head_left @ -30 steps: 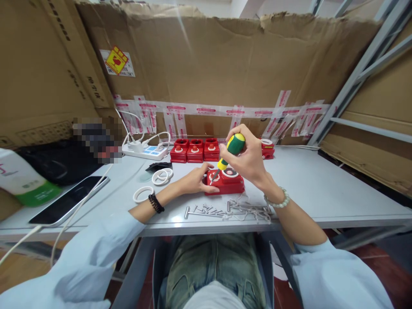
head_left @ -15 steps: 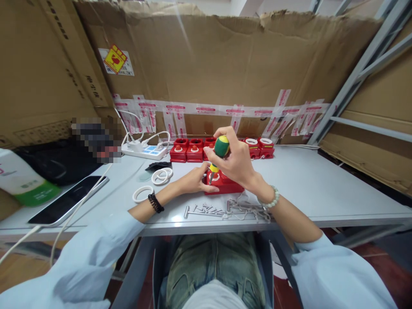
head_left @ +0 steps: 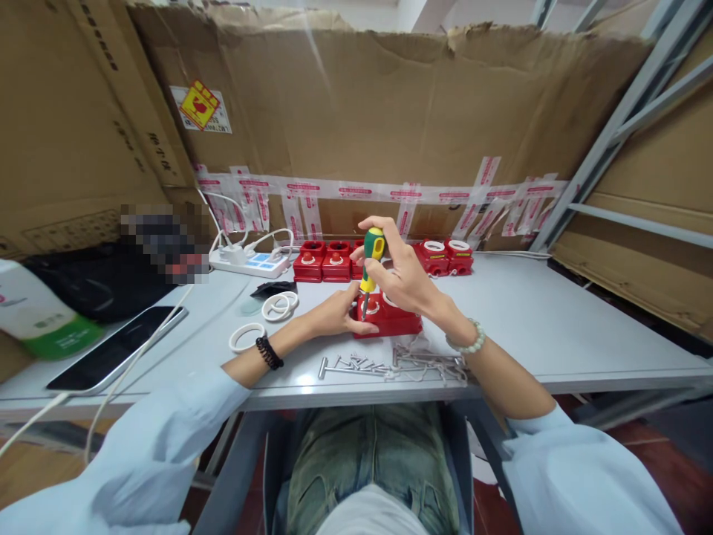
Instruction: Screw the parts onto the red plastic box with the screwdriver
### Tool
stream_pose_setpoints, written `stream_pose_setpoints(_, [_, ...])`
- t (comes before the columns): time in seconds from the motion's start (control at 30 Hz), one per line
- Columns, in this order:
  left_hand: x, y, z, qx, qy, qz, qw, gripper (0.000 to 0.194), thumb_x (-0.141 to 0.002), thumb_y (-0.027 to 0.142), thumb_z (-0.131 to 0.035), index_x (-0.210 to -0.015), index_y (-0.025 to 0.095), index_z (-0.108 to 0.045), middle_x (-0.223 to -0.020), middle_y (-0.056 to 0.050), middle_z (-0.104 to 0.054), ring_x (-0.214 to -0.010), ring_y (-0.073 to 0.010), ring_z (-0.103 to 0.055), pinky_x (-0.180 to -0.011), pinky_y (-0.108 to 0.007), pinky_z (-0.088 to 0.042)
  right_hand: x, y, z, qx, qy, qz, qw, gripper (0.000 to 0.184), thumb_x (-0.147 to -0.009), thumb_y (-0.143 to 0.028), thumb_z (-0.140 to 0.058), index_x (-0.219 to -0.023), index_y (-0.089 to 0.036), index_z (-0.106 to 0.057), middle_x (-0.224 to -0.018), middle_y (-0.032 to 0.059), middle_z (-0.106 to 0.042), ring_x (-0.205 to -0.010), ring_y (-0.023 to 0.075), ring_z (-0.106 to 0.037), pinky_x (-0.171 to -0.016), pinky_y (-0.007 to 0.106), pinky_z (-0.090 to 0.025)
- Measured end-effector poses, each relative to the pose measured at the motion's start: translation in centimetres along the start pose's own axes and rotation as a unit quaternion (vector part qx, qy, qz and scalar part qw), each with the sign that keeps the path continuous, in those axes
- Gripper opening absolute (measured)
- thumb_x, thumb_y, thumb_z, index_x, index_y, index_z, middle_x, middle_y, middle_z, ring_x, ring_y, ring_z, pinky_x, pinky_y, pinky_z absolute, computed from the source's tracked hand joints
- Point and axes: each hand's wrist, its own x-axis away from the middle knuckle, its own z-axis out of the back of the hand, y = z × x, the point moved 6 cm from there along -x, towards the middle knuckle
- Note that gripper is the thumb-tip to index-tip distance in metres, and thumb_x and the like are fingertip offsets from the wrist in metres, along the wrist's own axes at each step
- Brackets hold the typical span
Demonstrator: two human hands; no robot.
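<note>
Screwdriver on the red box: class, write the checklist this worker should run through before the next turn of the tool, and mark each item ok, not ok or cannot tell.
1. Right hand grips the screwdriver by its green and yellow handle: ok.
2. Screwdriver stands close to upright over the red box: ok.
3. Tip seated in a screw head: cannot tell, too small to see.
4. Left hand steadies the red box at its left side: ok.
5. Red box lies flat on the table: ok.
6. Loose metal parts lie in front of the box, apart from both hands: ok.
</note>
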Motion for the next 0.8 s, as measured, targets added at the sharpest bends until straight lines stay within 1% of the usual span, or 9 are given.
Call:
stream_pose_setpoints(0.1, [0.03,0.1,-0.05,0.003,-0.009,0.002,1.0,0.058,-0.073,0.053,-0.072,-0.113,0.016,-0.049,-0.093,-0.007,-0.067,-0.083,-0.026,-0.064,-0.072,-0.036,-0.049,0.04,-0.03,-0.23,-0.045,-0.037,0.003,0.998,0.038,-0.086,-0.022,-0.051,-0.124,-0.024,-0.042,-0.078,-0.0038,-0.058,-0.058,0.0103,-0.052,-0.058,0.025,-0.043])
stream_pose_setpoints(0.2, [0.04,0.03,-0.01,-0.009,-0.002,0.012,1.0,0.061,-0.072,0.054,-0.072,-0.113,0.016,-0.049,-0.092,-0.007,-0.068,-0.079,-0.0268,-0.064,-0.07,-0.037,-0.049,0.1,-0.13,-0.13,0.042,0.018,0.014,0.999,0.035,-0.085,-0.03,-0.059,-0.118,-0.024,-0.048,-0.067,-0.0066,-0.05,-0.052,0.0098,-0.044,-0.054,0.025,-0.039])
stream_pose_setpoints(0.3, [0.03,0.01,-0.02,-0.011,0.002,0.007,1.0,0.061,-0.072,0.053,-0.072,-0.115,0.016,-0.049,-0.094,-0.007,-0.069,-0.081,-0.0275,-0.064,-0.071,-0.038,-0.05,0.22,-0.52,0.17,0.114,0.061,0.024,0.991,0.034,-0.083,-0.031,-0.061,-0.115,-0.024,-0.051,-0.069,-0.0044,-0.052,-0.058,0.0122,-0.048,-0.058,0.026,-0.04])
stream_pose_setpoints(0.4, [0.01,0.12,-0.05,0.003,0.0,-0.004,1.0,0.058,-0.072,0.052,-0.073,-0.112,0.017,-0.05,-0.095,-0.007,-0.069,-0.084,-0.0273,-0.066,-0.073,-0.037,-0.05,0.16,-0.55,0.21,0.042,-0.005,0.02,0.999,0.041,-0.083,-0.022,-0.054,-0.124,-0.025,-0.047,-0.088,-0.0002,-0.06,-0.07,0.0135,-0.056,-0.065,0.027,-0.046])
stream_pose_setpoints(0.47, [0.03,0.19,-0.03,0.01,-0.001,-0.005,1.0,0.057,-0.072,0.052,-0.074,-0.11,0.017,-0.051,-0.093,-0.007,-0.069,-0.084,-0.027,-0.066,-0.073,-0.036,-0.05,0.15,-0.41,0.14,-0.027,-0.059,0.015,0.998,0.044,-0.085,-0.02,-0.051,-0.128,-0.025,-0.044,-0.094,-0.0003,-0.061,-0.073,0.0122,-0.058,-0.066,0.026,-0.048])
stream_pose_setpoints(0.5, [0.04,0.21,-0.04,0.011,-0.002,-0.003,1.0,0.056,-0.072,0.052,-0.073,-0.109,0.017,-0.05,-0.092,-0.006,-0.069,-0.083,-0.0268,-0.066,-0.072,-0.035,-0.05,0.13,-0.31,0.21,-0.041,-0.065,0.014,0.997,0.043,-0.086,-0.022,-0.053,-0.128,-0.025,-0.045,-0.093,-0.001,-0.061,-0.071,0.0115,-0.058,-0.065,0.026,-0.048])
stream_pose_setpoints(0.67, [0.07,-0.06,0.05,-0.012,0.007,0.01,1.0,0.059,-0.071,0.055,-0.073,-0.109,0.016,-0.049,-0.084,-0.004,-0.066,-0.073,-0.0244,-0.063,-0.064,-0.034,-0.048,0.13,-0.06,0.75,0.083,0.022,0.002,0.996,0.041,-0.084,-0.036,-0.064,-0.121,-0.022,-0.053,-0.073,-0.0037,-0.058,-0.062,0.0115,-0.051,-0.064,0.027,-0.044])
stream_pose_setpoints(0.73, [0.06,-0.03,0.09,0.002,0.012,0.0,1.0,0.058,-0.07,0.053,-0.074,-0.108,0.017,-0.049,-0.084,-0.004,-0.067,-0.075,-0.0241,-0.063,-0.066,-0.034,-0.049,0.15,-0.38,0.7,0.091,0.012,0.014,0.996,0.041,-0.085,-0.035,-0.061,-0.124,-0.022,-0.053,-0.087,0.0006,-0.064,-0.072,0.0139,-0.056,-0.071,0.029,-0.047])
stream_pose_setpoints(0.8, [0.06,0.08,0.11,0.02,0.013,-0.008,1.0,0.055,-0.07,0.051,-0.075,-0.106,0.018,-0.05,-0.086,-0.004,-0.067,-0.078,-0.0243,-0.064,-0.069,-0.034,-0.049,0.16,-0.61,0.62,0.035,-0.029,0.027,0.999,0.045,-0.086,-0.029,-0.054,-0.13,-0.023,-0.048,-0.108,0.0042,-0.063,-0.085,0.0157,-0.06,-0.077,0.032,-0.049])
